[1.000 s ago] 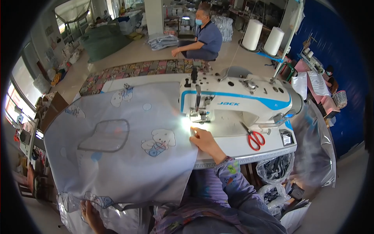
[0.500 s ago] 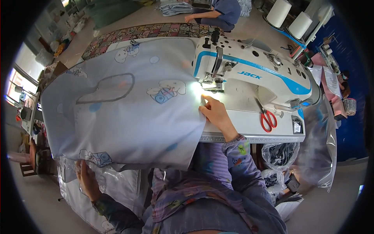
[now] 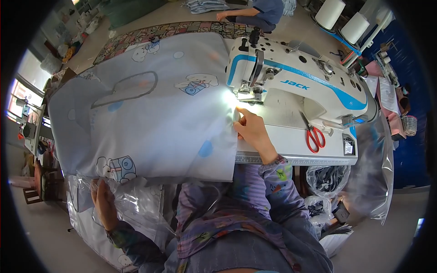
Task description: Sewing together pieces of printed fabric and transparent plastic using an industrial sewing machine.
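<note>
A large pale grey fabric panel (image 3: 150, 132) with printed cartoon animals and an outlined curved shape spreads over the table. Its right edge runs under the lit needle area of a white and blue sewing machine (image 3: 296, 77). My right hand (image 3: 256, 133) pinches that edge just in front of the presser foot, index finger and thumb together. At the panel's near left edge, beside a printed animal, my left hand (image 3: 105, 207) grips the hem, its fingertips partly hidden by the cloth. Clear plastic sheeting (image 3: 136, 195) lies below this hand.
Red-handled scissors (image 3: 314, 139) lie on the machine bed, right of my right hand. White thread cones (image 3: 328, 14) stand at the far right. Bags of dark strips (image 3: 327, 179) hang below the table edge. A person (image 3: 264, 13) sits beyond the table.
The fabric has moved away from me along the needle, its near hem now higher and straighter. My right hand stays by the presser foot; my left hand has barely shifted.
</note>
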A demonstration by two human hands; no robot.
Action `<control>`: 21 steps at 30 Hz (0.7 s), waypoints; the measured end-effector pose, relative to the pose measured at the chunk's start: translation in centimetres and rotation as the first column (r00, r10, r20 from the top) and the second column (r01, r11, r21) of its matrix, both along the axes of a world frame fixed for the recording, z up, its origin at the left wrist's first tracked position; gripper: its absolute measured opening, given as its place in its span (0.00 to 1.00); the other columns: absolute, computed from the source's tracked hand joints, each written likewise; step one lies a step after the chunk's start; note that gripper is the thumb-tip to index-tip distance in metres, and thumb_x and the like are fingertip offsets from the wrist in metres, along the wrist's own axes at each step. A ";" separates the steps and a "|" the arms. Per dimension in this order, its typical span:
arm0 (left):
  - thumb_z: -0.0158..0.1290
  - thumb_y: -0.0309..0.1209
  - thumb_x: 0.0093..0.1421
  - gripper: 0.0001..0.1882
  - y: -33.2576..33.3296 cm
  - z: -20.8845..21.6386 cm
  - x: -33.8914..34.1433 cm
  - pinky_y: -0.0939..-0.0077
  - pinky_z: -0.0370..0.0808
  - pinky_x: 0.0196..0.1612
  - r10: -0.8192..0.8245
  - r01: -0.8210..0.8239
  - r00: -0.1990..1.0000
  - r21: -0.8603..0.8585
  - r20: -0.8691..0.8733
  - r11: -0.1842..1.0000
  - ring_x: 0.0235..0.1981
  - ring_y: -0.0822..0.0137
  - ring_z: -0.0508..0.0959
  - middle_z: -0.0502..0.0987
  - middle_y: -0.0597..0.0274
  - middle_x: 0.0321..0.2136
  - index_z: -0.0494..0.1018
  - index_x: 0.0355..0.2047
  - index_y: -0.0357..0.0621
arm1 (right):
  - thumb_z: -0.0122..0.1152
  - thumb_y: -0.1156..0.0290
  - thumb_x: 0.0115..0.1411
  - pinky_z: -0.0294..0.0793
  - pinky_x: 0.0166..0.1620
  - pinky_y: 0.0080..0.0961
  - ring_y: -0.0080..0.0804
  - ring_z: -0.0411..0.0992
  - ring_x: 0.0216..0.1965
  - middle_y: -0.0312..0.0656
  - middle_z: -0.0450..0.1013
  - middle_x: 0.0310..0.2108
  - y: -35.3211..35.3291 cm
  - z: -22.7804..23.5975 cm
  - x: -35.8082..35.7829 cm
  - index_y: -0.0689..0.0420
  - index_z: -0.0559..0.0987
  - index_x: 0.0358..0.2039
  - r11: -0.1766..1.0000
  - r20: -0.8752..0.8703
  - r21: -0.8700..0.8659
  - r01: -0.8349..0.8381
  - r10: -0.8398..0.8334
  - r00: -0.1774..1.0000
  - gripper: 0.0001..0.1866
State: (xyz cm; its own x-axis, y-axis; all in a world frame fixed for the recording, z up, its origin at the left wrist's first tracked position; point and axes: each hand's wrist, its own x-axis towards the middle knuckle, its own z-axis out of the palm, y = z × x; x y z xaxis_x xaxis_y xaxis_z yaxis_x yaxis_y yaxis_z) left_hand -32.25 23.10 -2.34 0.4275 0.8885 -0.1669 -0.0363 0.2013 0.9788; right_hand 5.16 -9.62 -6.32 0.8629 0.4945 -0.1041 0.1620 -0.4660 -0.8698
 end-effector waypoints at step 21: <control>0.55 0.28 0.65 0.05 -1.0 0.8 4.9 0.86 0.59 0.23 -0.034 0.037 0.996 -0.038 0.086 0.999 0.21 0.82 0.62 0.69 0.72 0.27 0.72 0.40 0.46 | 0.59 0.72 0.59 0.73 0.24 0.20 0.21 0.71 0.18 0.37 0.73 0.23 -0.3 0.5 0.8 0.65 0.70 0.62 0.999 -0.038 -0.012 -0.053 0.052 0.998 0.30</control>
